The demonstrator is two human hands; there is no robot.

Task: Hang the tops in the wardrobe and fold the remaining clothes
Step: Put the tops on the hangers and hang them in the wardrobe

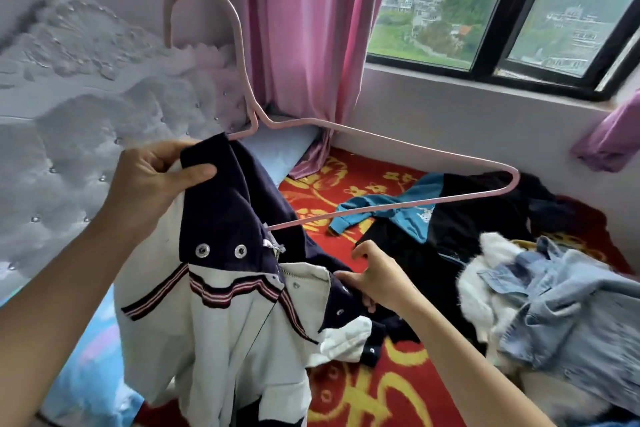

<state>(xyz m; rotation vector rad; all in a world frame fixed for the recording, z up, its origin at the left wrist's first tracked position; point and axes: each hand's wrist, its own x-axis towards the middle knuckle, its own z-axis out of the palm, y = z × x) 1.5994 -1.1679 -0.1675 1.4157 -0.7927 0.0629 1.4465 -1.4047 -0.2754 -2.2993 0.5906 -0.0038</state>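
Observation:
I hold up a navy and white jacket (221, 305) with striped trim and metal snaps. A pink hanger (381, 146) is partly inside it: its left arm is hidden under the navy shoulder, its right arm and hook stick out. My left hand (156, 177) pinches the navy shoulder over the hanger. My right hand (381, 277) grips the jacket's other side lower down, near the white zipper edge. On the bed lie a blue and black top (422, 215) and a pile with a denim jacket (568, 315) over a white fluffy garment (481, 274).
The bed has a red cover with yellow flowers (363, 392) and a tufted grey headboard (86, 121) at left. A pink curtain (304, 28) hangs beside a window (502, 7) behind the bed. A blue pillow (86, 374) lies at lower left.

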